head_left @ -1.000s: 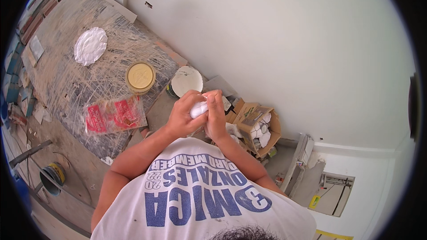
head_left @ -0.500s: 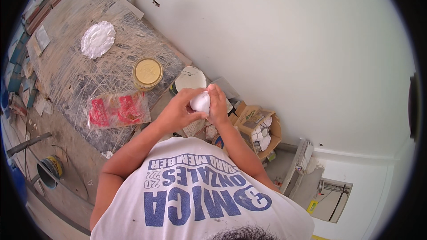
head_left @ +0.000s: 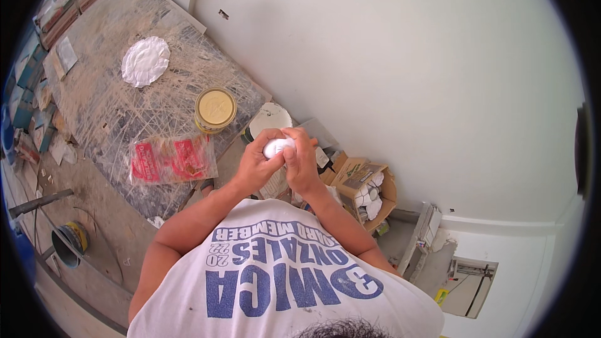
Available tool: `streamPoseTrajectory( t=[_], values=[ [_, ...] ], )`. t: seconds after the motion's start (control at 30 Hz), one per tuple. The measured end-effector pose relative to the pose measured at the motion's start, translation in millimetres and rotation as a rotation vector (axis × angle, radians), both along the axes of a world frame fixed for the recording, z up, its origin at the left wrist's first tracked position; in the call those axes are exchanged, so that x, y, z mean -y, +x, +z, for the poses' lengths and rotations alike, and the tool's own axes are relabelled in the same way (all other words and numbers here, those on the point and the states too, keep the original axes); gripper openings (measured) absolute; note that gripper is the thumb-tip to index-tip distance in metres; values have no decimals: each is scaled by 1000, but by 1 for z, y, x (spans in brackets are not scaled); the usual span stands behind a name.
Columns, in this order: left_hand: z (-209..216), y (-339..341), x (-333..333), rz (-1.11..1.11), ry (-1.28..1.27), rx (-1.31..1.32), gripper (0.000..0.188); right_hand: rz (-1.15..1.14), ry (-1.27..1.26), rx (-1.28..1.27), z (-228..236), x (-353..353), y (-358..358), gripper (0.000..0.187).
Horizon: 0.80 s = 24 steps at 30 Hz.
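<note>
My left hand [head_left: 255, 164] and my right hand [head_left: 303, 168] are together in front of my chest, fingers curled around a small white rounded wad [head_left: 277, 148]. It looks like balled-up cloth, though its exact kind is unclear. The fingers cover much of it. Just beyond the hands is a round container with a whitish, stained top [head_left: 272, 116]. To the left, a tin can with a yellowish lid [head_left: 216, 109] stands on a scratched, dusty board [head_left: 94, 103]. A clear plastic bag with red print [head_left: 172, 159] lies flat nearer me.
A crumpled white round sheet [head_left: 145, 61] lies at the board's far part. A pale wall [head_left: 388, 56] rises ahead and to the right. An open cardboard box [head_left: 352, 177] with white scraps sits right of my hands. A bucket [head_left: 70, 239] lies tipped at left, near a dark bar.
My fingers have closed further over the white wad, and the right hand's fingers have gone from nearly straight to bent. The view has shifted slightly.
</note>
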State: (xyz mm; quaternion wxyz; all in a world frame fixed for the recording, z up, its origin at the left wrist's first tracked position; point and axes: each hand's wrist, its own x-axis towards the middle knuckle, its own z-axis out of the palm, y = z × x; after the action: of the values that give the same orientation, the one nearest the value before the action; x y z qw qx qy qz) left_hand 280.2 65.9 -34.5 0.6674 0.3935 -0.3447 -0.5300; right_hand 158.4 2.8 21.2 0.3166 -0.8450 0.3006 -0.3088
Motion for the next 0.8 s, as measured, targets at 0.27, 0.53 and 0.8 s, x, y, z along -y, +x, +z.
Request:
streamPoseTrajectory(
  t=[0.27,0.53,0.8],
  values=[
    [27,16,0,-373,230,-623,32,-28,-119,-117,14,6,-10,43],
    [17,36,-6,-573,390,-541,45,-35,-69,-157,-5,2,-11,36],
    [6,28,-13,-415,314,-704,38,12,51,-50,-14,-11,-2,42]
  ],
)
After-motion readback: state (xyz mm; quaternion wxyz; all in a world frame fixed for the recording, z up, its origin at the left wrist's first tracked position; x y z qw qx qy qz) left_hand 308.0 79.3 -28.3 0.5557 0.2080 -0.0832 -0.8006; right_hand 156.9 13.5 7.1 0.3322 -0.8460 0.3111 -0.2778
